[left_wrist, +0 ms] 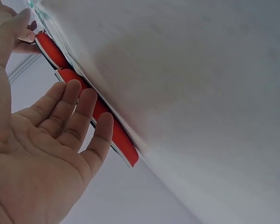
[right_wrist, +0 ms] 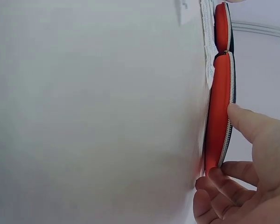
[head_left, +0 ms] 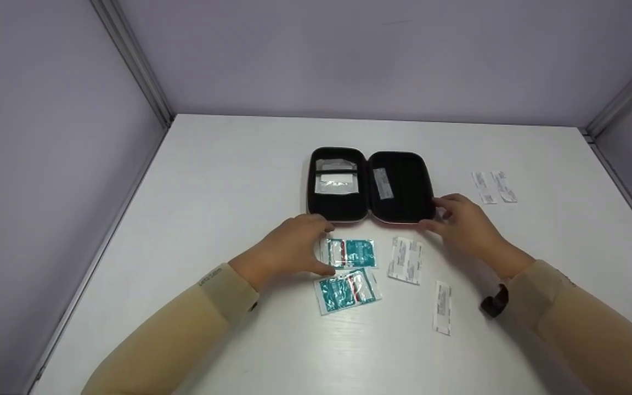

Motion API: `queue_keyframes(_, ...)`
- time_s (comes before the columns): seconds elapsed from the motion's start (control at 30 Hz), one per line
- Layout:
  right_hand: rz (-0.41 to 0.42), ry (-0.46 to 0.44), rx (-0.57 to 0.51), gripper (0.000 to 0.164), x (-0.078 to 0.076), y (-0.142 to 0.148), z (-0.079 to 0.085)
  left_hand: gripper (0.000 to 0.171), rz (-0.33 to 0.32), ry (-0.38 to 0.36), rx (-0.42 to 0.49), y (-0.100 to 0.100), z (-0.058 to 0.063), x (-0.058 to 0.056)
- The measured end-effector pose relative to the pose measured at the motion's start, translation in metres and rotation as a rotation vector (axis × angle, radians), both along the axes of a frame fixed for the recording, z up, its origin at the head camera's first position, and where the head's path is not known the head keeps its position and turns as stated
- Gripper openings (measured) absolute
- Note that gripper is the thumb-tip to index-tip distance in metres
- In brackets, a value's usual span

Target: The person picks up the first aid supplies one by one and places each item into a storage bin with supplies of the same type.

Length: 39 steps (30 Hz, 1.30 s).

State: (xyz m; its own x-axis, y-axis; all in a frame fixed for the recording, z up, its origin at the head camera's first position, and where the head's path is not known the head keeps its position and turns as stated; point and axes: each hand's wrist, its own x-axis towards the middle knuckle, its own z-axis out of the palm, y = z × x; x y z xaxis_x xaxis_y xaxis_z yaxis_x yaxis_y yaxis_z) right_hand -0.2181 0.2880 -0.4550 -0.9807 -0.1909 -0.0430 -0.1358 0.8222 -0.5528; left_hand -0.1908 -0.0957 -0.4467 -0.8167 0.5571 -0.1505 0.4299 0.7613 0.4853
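Note:
A red zip case [head_left: 370,189] with a black lining lies open flat on the white table. Clear packets [head_left: 337,184] sit under a strap in its left half, and a white strip packet [head_left: 383,184] lies in the right half. My right hand [head_left: 464,225] holds the case's near right corner, thumb on the zip edge and fingers curled at the side. My left hand [head_left: 294,247] is at the near left of the case, fingers loosely bent and palm empty in the left wrist view. Beside it lie two teal foil packets [head_left: 360,253], [head_left: 343,292].
A wider white packet [head_left: 405,260] and a narrow white strip packet [head_left: 442,308] lie in front of the case. Two more white strips [head_left: 484,188], [head_left: 504,187] lie at the right. Pale panels [head_left: 371,60] wall in the table's back and sides.

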Motion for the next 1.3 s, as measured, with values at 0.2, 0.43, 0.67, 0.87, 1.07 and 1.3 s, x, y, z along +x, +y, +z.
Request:
queue_keyframes(0.2,0.0,-0.002,0.001,0.077,-0.001,0.0004,-0.0004,0.09,-0.004,-0.01,-0.007,0.001,0.0,0.0005)
queue_keyframes(0.43,-0.004,-0.002,0.011,0.075,-0.001,0.001,-0.0015,0.089,-0.017,-0.007,0.004,0.0018,-0.0017,-0.0001)
queue_keyframes(0.67,-0.006,-0.019,0.011,0.077,-0.0021,0.0002,-0.0015,0.082,-0.019,-0.039,0.014,0.0026,-0.0021,0.0002)
queue_keyframes(0.87,-0.011,-0.022,0.024,0.075,-0.0014,-0.0006,0.0002,0.076,-0.012,-0.052,0.013,0.0029,-0.0015,0.0003)
queue_keyframes(1.07,-0.017,-0.024,0.024,0.074,-0.0015,-0.0014,0.0004,0.072,0.007,-0.058,0.019,0.0014,-0.0017,-0.0019)
queue_keyframes(1.3,-0.018,-0.031,0.018,0.075,-0.0014,-0.0007,-0.0003,0.072,0.049,-0.076,0.041,-0.002,0.0006,-0.005)
